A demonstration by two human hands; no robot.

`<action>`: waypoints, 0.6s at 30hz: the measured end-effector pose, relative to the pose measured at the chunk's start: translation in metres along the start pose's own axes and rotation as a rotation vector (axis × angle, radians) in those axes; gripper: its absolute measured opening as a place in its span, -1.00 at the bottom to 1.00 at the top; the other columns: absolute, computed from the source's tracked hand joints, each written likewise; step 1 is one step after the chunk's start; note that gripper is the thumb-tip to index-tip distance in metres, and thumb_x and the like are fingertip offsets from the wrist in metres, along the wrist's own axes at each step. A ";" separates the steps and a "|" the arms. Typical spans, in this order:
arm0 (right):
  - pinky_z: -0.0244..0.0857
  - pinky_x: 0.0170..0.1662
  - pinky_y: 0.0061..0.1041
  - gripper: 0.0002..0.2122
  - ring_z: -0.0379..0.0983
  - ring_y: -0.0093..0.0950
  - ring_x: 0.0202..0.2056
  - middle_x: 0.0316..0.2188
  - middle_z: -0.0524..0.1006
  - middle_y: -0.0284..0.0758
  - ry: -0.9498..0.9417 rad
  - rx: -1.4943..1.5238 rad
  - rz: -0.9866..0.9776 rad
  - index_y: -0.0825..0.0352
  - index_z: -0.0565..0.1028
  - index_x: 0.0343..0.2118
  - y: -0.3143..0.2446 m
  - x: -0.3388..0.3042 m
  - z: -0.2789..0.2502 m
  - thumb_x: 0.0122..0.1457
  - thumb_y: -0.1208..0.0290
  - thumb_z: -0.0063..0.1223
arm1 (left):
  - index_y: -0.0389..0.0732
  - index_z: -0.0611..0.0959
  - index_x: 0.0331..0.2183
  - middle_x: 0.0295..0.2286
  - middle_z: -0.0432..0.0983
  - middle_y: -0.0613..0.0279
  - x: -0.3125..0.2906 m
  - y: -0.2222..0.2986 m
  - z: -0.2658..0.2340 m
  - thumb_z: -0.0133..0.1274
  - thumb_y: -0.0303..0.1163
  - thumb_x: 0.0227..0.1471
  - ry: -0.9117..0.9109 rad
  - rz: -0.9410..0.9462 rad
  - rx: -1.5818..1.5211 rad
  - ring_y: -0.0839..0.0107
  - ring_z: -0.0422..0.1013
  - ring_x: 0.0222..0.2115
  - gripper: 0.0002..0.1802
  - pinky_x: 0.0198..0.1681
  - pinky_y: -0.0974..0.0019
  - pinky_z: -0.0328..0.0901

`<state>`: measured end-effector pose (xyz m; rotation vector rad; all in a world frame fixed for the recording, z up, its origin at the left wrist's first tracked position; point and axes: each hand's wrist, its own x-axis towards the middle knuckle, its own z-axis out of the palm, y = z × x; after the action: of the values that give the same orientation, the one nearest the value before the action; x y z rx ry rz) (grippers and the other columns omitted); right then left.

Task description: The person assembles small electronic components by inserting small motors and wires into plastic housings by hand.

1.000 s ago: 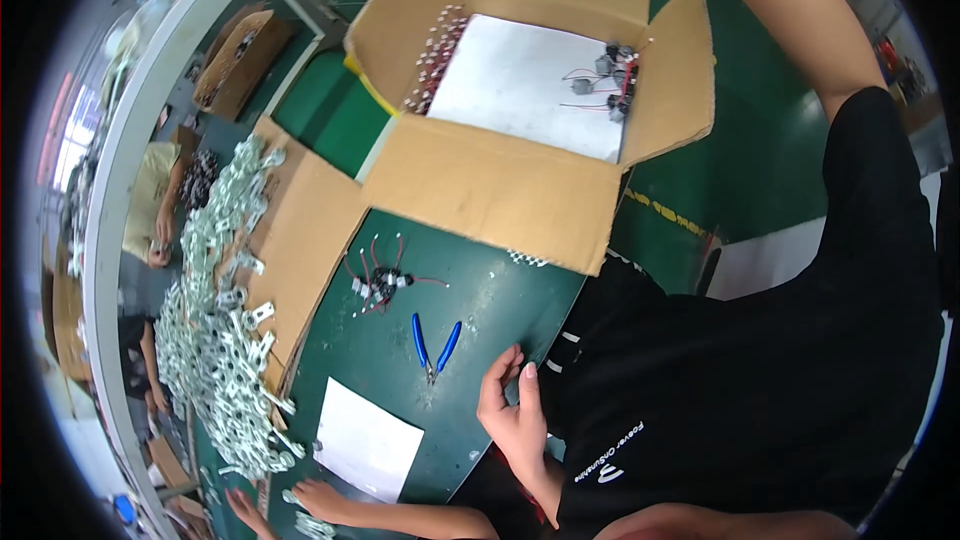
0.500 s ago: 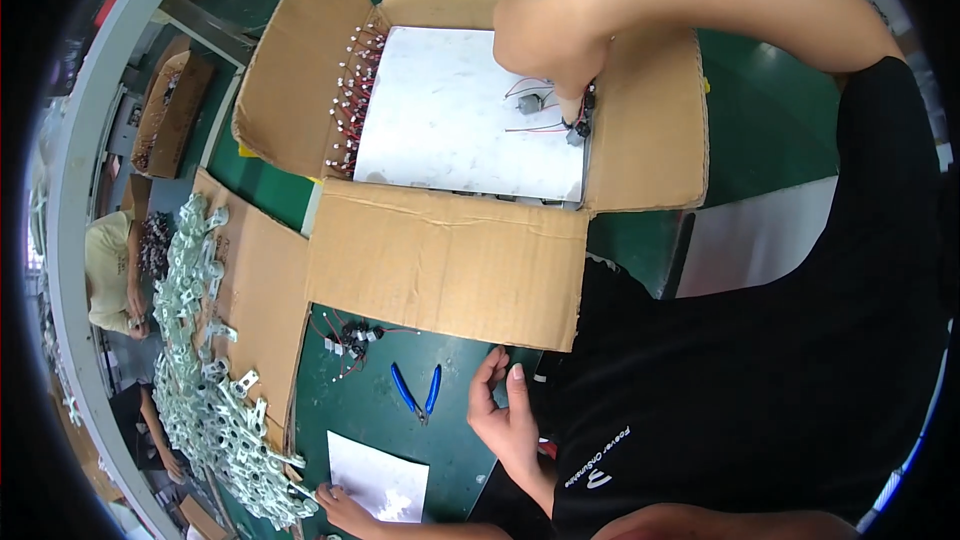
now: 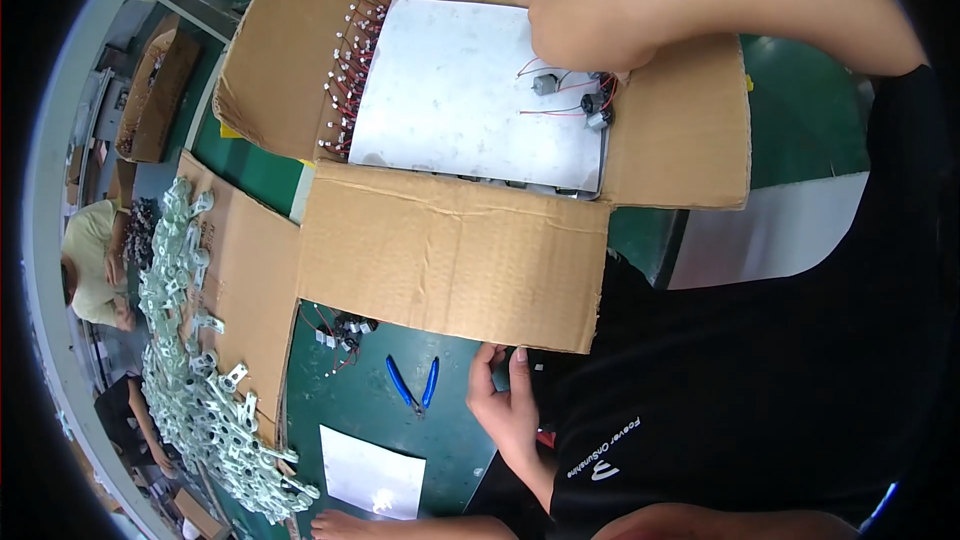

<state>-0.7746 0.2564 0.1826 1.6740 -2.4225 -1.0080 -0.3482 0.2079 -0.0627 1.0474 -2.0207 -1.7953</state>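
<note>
**Green workbench: right hand reaching over an open carton**

Small wired motors lie along the right edge of a white sheet inside the carton. The right hand bends just beside them; its fingertips are hidden, so I cannot tell what it grips. By the workbench edge, the left hand keeps thumb and fingers apart, near blue-handled nippers with spread handles.

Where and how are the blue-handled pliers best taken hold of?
Probably around both blue handles, midway along, from above and the picture's right, the side of the left hand. The pliers lie on the green table, handles splayed in a V; the cardboard flap sits close beyond the handle ends, and the short metal head offers little to hold.
</note>
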 end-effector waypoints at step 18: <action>0.66 0.04 -0.10 -0.63 0.79 -0.07 -0.10 -0.16 0.84 0.02 -0.352 -0.250 -0.072 0.50 0.83 -0.10 -0.027 -0.004 0.021 0.35 0.19 0.46 | -0.43 0.72 0.02 -0.19 0.78 0.11 0.000 0.005 0.011 0.31 -0.54 0.46 -0.032 -0.041 -0.041 0.41 0.60 -0.12 -0.80 0.08 0.25 0.50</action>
<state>-0.7582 0.2640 0.1536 1.6227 -2.3067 -1.6644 -0.3563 0.2165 -0.0604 1.0627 -1.9857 -1.8767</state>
